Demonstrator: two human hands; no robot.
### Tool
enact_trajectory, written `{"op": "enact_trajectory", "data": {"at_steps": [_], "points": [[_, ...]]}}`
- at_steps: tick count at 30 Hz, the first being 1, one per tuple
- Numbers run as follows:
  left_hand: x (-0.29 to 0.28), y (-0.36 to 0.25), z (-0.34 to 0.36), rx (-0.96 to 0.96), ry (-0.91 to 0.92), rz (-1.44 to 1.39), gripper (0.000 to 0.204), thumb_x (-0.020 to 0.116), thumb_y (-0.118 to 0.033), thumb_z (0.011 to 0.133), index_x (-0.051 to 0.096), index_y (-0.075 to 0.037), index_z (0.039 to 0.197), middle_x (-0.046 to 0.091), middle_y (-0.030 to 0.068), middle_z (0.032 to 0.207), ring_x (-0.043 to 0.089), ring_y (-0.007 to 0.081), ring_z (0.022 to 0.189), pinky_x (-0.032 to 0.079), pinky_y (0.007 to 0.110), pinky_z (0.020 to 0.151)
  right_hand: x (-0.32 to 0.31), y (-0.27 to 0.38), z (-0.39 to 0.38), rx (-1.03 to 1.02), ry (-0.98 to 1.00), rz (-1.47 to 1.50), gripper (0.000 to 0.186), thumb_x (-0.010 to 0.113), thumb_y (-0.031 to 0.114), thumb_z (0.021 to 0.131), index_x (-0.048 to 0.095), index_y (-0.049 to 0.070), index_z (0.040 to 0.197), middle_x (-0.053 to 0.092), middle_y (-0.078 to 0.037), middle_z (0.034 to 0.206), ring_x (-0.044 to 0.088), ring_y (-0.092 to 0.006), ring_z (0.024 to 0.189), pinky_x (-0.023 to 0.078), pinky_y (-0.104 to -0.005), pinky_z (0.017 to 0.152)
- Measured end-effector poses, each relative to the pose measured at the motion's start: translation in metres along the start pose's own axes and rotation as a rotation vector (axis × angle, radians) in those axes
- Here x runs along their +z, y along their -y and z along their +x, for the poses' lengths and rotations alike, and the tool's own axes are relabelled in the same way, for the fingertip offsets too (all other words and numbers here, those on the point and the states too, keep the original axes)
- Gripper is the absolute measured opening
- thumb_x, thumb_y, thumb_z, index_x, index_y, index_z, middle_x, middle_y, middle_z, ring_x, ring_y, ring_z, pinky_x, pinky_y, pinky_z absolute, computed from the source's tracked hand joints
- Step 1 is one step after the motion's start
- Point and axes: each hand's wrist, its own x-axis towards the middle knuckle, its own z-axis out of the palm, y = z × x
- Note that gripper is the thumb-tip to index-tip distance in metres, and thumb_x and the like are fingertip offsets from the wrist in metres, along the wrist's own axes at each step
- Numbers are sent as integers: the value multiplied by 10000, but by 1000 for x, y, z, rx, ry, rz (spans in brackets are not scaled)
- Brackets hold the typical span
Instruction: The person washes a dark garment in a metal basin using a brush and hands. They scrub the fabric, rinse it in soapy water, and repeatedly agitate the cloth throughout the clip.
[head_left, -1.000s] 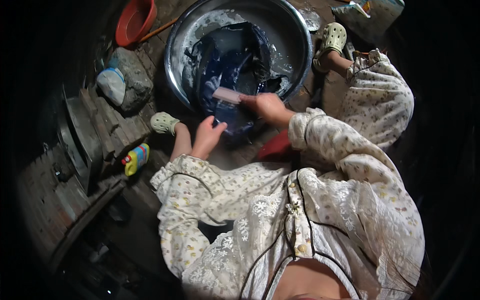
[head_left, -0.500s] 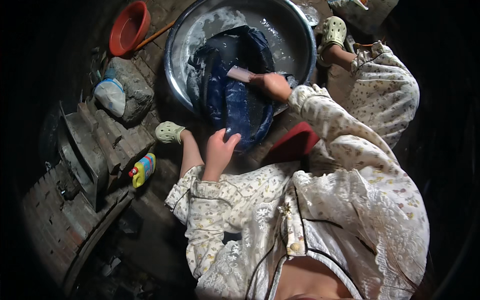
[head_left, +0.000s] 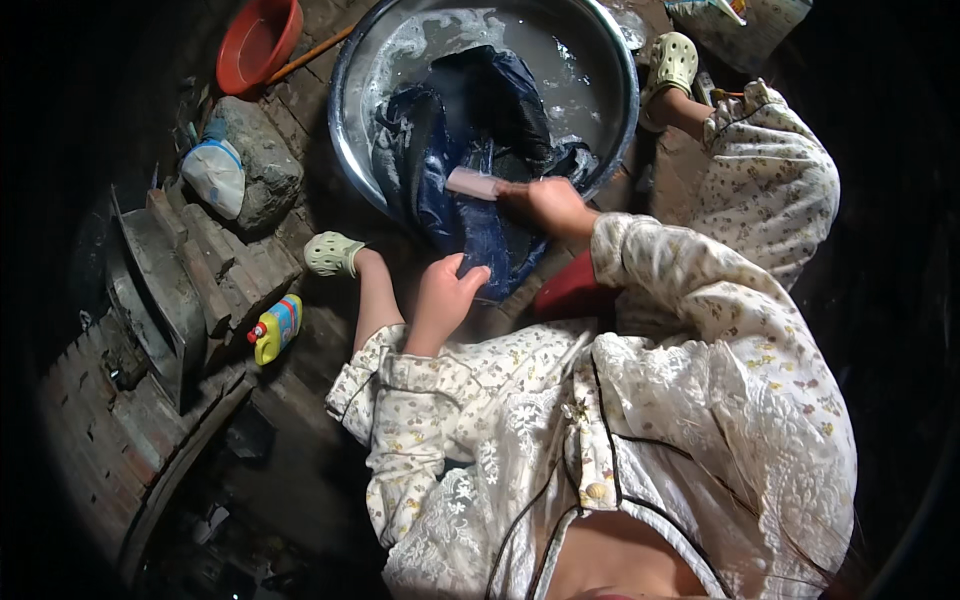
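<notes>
A wet dark-blue garment lies partly in a large metal basin of grey, sudsy water and hangs over its near rim. My left hand grips the garment's near end, thumb on top. In my right hand is a pale pink scrubbing brush, held by its handle with the head against the cloth just inside the rim. The brush's bristles are hidden beneath it.
A red plastic basin and a stick lie at the far left. Nearer are a grey rock with a white-and-blue bag, stacked bricks and a yellow bottle. A dark red seat shows below my right arm.
My right hand has drawn the brush toward me along the garment. My left hand still holds the near end and has barely moved.
</notes>
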Motion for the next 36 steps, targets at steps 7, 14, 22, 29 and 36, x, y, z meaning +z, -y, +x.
{"op": "enact_trajectory", "data": {"at_steps": [7,14,22,29,36], "points": [[-10,10,-1,-97,-16,-125,118,594,-91,797,609,18,754,579,-31,685,481,43,640,402,221,601,-18,29,9,-13,46,79,263,476,271,905,629,239,1117,648,-158,866,632,-339,775,497,-424,714],[-5,13,-1,-112,-35,-61,225,613,-174,794,592,50,792,599,90,661,532,149,614,431,293,607,-31,-28,44,274,8,-69,244,466,255,899,651,132,998,652,-149,847,625,-345,770,499,-422,675],[-4,20,4,-209,-158,-252,164,567,-147,849,609,12,839,594,2,780,520,85,719,411,241,676,-1,21,-7,201,69,125,279,493,324,883,649,234,1095,659,-137,921,635,-323,835,508,-386,745],[-17,21,5,-310,-148,-485,165,571,-152,839,599,5,795,574,-10,734,500,78,685,395,235,646,-9,40,-3,-121,10,149,283,486,287,893,625,246,1135,654,-148,869,638,-344,766,511,-406,686],[-13,26,7,-248,-118,-326,171,571,-161,838,612,3,816,582,-11,738,502,82,684,399,245,646,-7,-16,28,174,-16,-126,235,467,206,880,632,137,1033,641,-154,775,640,-331,724,508,-429,639]]}}
